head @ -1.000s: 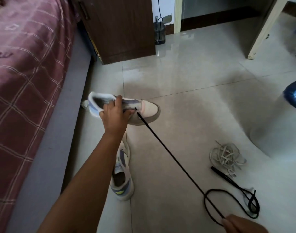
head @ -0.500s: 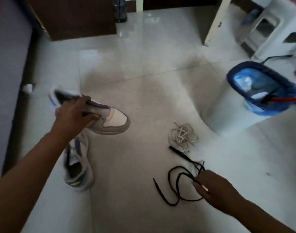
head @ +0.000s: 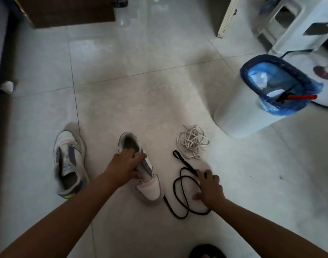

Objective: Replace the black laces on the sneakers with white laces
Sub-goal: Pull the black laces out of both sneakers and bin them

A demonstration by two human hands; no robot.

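The left hand (head: 124,165) grips one sneaker (head: 140,172) at the middle of its upper, fingers curled over the tongue area and into the opening; this sneaker sits on the tiled floor (head: 140,94) with its toe toward the camera and its heel away, and no lace is visible in it; the second sneaker (head: 69,164) lies just to the left of the first, apart from it, toe pointing away from the camera, with no lace visible in it either, though the view is blurred; the right hand (head: 209,187) rests palm down on the black laces (head: 180,194), fingers spread and nearly straight, pressing rather than clasping; whether any finger pinches a strand cannot be told; the black laces lie loose on the floor in several loops just right of the held sneaker's toe, one folded end stretching away toward the white laces (head: 192,141); the white laces sit in a tangled pile on the floor beyond the right hand, untouched, near but apart from the black ones; a white bin with a blue liner (head: 252,110) stands further right; a white plastic stool (head: 282,19) stands at the upper right; a dark wooden cabinet (head: 70,12) stands at the upper left.
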